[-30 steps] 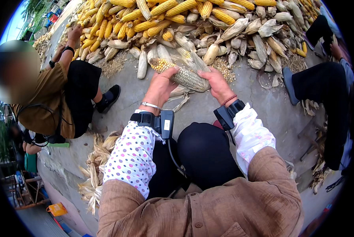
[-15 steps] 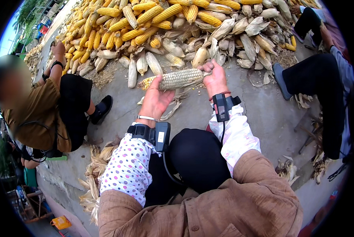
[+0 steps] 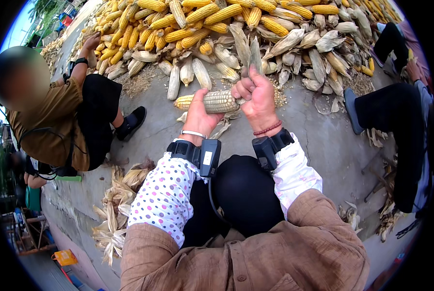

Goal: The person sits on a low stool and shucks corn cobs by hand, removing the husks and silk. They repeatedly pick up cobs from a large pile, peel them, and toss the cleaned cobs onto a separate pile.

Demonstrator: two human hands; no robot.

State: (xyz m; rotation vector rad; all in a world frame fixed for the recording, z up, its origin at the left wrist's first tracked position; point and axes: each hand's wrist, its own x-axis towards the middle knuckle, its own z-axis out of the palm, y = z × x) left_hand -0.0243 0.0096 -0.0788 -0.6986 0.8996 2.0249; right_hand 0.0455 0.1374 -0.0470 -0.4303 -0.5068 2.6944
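Grey concrete ground [image 3: 318,140] spreads under the seated person, whose knees show at 6 o'clock. Left hand [image 3: 200,114] is wrapped around a pale corn cob [image 3: 217,101] from below, fingers closed on its lower side. Right hand [image 3: 258,94], just at 3 o'clock of the cob's end, is clenched on a strip of dry husk [image 3: 255,53] that stands upward from the fist. Both wrists carry black strapped devices. Beyond, at 12 o'clock, lies a heap of yellow cobs [image 3: 202,19]. At 9 o'clock sits another person in a brown shirt [image 3: 47,121]; loose husks [image 3: 115,203] lie at 7 o'clock.
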